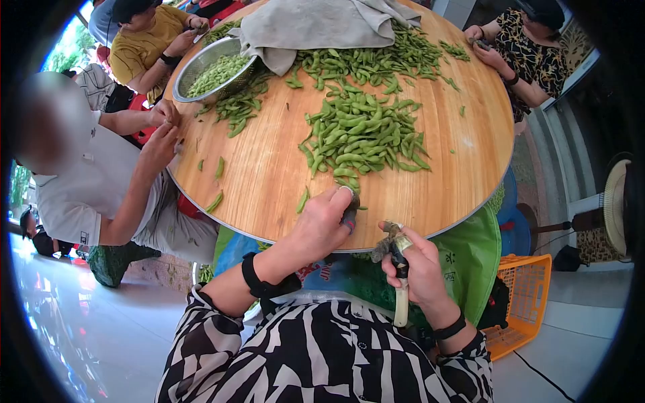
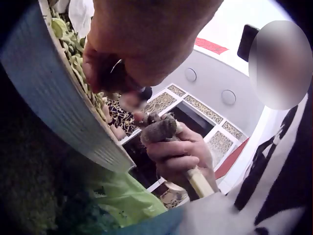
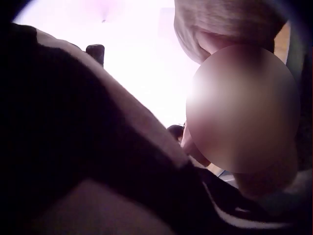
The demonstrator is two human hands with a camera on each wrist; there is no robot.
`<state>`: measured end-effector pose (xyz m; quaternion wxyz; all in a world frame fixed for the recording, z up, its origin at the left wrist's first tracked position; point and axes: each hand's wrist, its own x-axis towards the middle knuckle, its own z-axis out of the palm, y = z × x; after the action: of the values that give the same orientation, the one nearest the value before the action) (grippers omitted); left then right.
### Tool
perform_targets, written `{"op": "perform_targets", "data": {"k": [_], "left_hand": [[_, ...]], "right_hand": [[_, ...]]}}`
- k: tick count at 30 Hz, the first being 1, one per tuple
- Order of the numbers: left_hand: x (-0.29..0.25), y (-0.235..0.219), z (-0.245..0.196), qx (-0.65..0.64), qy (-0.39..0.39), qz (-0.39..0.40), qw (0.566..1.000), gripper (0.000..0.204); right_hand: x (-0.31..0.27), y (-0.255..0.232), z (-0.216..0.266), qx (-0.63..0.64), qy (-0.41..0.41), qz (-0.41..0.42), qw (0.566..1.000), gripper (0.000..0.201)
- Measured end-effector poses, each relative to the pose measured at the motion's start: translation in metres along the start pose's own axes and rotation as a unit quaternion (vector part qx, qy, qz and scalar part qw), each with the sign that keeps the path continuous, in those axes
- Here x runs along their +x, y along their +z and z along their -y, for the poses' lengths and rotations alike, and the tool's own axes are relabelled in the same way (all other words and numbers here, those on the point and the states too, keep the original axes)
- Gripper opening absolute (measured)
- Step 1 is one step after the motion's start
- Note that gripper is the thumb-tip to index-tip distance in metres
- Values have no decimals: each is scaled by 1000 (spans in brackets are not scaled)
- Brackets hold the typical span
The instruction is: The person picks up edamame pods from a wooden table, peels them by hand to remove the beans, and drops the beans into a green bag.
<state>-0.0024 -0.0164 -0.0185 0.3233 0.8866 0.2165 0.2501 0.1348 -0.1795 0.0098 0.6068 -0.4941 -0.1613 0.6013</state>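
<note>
The left hand (image 1: 321,225) is at the near end of a heap of green pods (image 1: 363,131) on the round wooden table, its fingers bent down beside the lowest pods. Dark wrapping covers part of its fingers; whether it pinches a pod is hidden. To its right, over the table's near edge, the right hand (image 1: 418,267) grips a tool with a pale handle (image 1: 401,305) pointing down. Grey, worn wrapping (image 1: 383,247) shows at that hand's fingers. In the left wrist view, the right hand (image 2: 178,156) holds the pale handle (image 2: 199,183) below the left hand (image 2: 142,41).
A metal colander (image 1: 215,70) of shelled beans stands at the table's far left. Grey cloth (image 1: 316,27) covers more pods at the back. People sit around the table (image 1: 470,148). An orange crate (image 1: 521,302) and a fan (image 1: 615,208) stand at the right.
</note>
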Motion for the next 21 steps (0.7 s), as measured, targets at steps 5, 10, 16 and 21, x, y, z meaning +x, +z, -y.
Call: {"op": "perform_targets", "data": {"k": [5,10,16,21], "left_hand": [[-2,1,-15,-373,-201,46,905,20],[-1,-4,-28,-492,-233,93,833,25],[-1,1,-30,-506,-228,48,831,21],[-3,2,-35,-505,-216,24,835,21]], "right_hand": [[1,2,6,-28,-11,15,999,40],[0,5,5,-41,-18,35,998,41],[-4,5,3,-40,-51,52,997,44],[-4,3,-2,-61,-79,48,994,44]]}}
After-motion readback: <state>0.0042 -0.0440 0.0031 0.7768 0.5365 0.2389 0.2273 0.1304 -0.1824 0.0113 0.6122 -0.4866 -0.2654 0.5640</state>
